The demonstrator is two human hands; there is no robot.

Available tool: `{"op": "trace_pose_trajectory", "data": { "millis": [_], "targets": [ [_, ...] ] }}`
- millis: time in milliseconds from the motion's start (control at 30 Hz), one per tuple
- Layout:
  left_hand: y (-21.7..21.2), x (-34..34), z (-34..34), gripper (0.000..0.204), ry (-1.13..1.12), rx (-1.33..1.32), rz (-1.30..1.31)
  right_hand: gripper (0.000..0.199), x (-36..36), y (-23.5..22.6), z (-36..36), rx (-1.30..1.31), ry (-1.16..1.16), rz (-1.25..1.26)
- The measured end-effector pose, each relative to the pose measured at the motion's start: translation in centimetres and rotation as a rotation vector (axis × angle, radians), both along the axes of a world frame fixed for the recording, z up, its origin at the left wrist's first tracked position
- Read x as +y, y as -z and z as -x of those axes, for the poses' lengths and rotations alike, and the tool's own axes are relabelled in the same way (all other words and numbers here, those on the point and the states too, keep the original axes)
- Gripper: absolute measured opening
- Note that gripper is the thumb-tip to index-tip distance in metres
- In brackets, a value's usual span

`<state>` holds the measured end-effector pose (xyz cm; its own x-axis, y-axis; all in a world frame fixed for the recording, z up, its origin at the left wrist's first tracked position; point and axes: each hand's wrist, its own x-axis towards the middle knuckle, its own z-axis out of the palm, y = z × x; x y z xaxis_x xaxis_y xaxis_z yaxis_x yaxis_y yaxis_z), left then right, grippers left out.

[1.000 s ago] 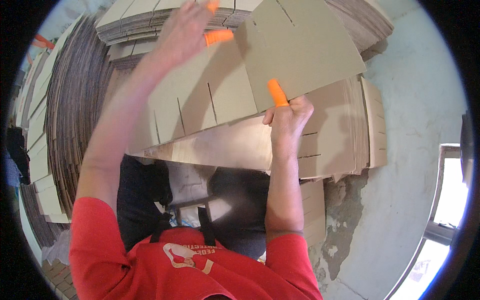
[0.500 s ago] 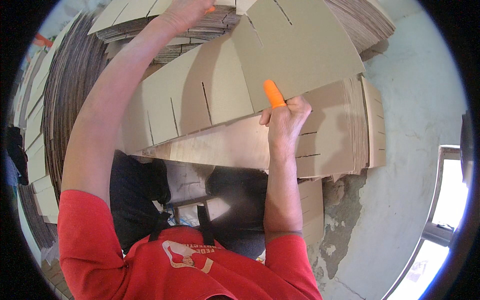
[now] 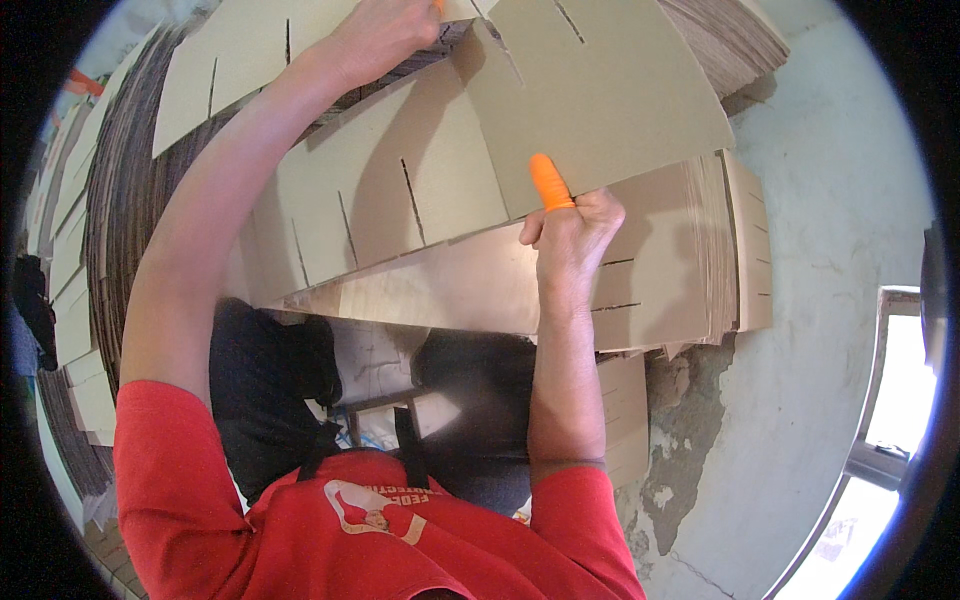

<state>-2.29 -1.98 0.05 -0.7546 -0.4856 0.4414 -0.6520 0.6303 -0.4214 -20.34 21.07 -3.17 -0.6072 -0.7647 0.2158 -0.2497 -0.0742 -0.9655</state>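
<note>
Our right hand [image 3: 570, 235], near the middle of the frame, has its fingers closed in a pinch on the lower edge of the slotted cardboard sheet [image 3: 600, 95], the thumb in an orange rubber finger cot [image 3: 548, 182] pressed flat against its face. The sheet rises from that grip toward the upper right of the frame, its long axis running roughly left to right across the cardboard stack [image 3: 690, 250] beneath. Our left hand [image 3: 385, 35], stretched to the top centre, has curled fingers on the sheet's upper left corner, so the right hand sits nearer to us.
</note>
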Motion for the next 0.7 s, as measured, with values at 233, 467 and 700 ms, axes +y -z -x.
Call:
{"op": "trace_pose_trajectory", "data": {
  "millis": [233,467,700],
  "targets": [
    [-0.3,0.3,-0.8,0.038,0.051,0.038,0.090,0.013,0.1,0.3,-0.1,0.013,-0.068,0.009],
    [-0.9,5.8,0.1,0.024,0.246,-0.129,0.027,0.018,0.2,-0.2,0.5,0.073,-0.050,-0.096],
    [-1.2,8.5,-0.2,0.011,0.315,-0.060,0.099,0.010,0.8,-2.8,0.6,0.071,-0.081,-0.029]
  ]
}}
